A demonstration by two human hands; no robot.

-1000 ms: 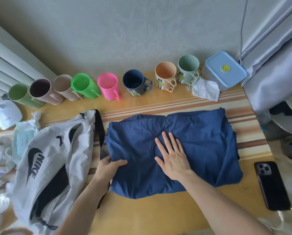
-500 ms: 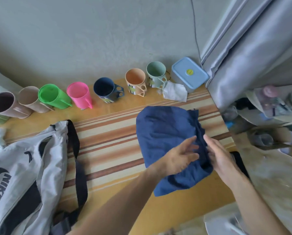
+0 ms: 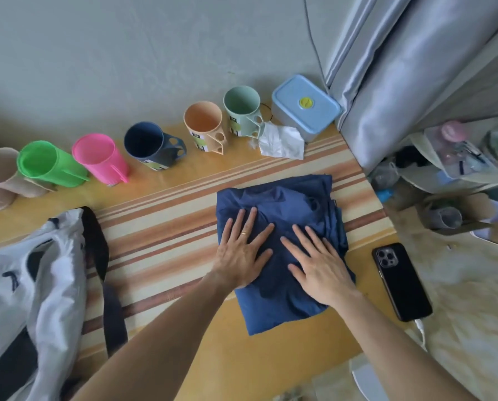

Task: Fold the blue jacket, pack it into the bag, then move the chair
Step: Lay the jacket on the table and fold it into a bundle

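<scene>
Folded smaller now, blue jacket (image 3: 274,198) near the table's (image 3: 161,244) right edge, left hand (image 3: 242,250) and right hand (image 3: 320,264) pressing flat, gripping nothing, bag (image 3: 39,270) next.

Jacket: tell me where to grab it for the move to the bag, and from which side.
Grab the jacket by its left and right edges, one hand from each side, likely. It lies folded flat in loose layers, so pinching both sides should keep the stack together.
</scene>
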